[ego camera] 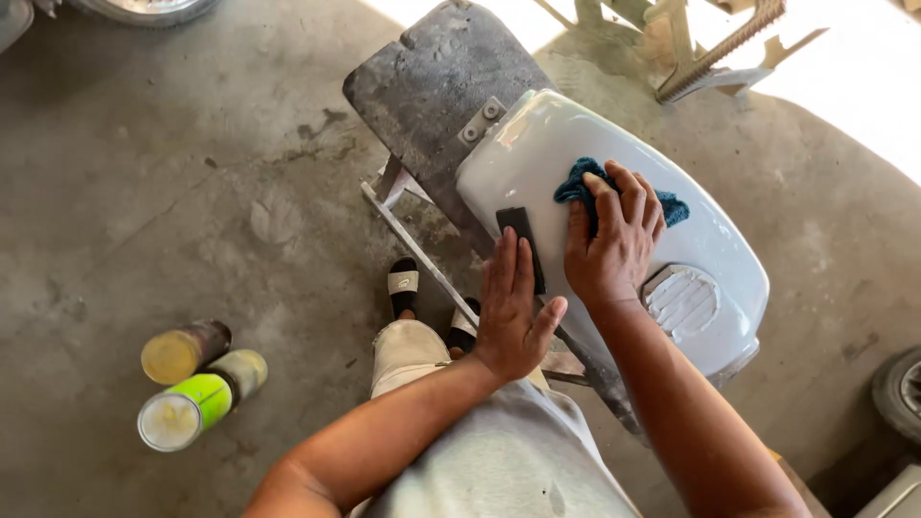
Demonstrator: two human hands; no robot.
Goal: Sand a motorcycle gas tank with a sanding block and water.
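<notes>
A glossy white vehicle body panel (537,144) with a ribbed vent (682,301) lies on a dark worn stand (432,77). My left hand (510,307) presses flat on a small black sanding block (518,230) at the panel's near edge. My right hand (614,235) presses a blue cloth (672,206) onto the middle of the panel, with the cloth showing on both sides of the fingers. The two hands are side by side, almost touching.
Two spray cans lie on the concrete floor at the left, one yellow-capped (182,350) and one green with a white cap (192,408). My sandalled foot (404,286) is under the stand. A tyre (902,388) sits at the right edge; metal scraps (720,48) lie beyond.
</notes>
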